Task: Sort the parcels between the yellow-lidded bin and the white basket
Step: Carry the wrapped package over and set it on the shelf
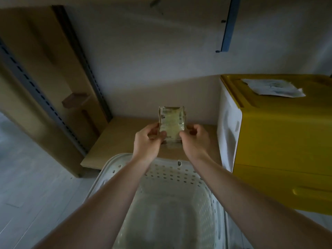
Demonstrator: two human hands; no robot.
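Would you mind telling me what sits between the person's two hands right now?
In the head view, a small clear-wrapped parcel is held upright between the left hand and right hand, above the white basket's far rim.

Tall brown cardboard panel, far left, leaning behind grey slotted metal upright. Flat tan board shelf, centre. Blue metal bracket on wall, far right. Pale plank floor, near left.

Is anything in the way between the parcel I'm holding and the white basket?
Nothing visible. Both hands, left hand and right hand, hold the parcel just beyond the basket's far rim, and the basket is open-topped with no lid. Only your own forearms cross above its opening.
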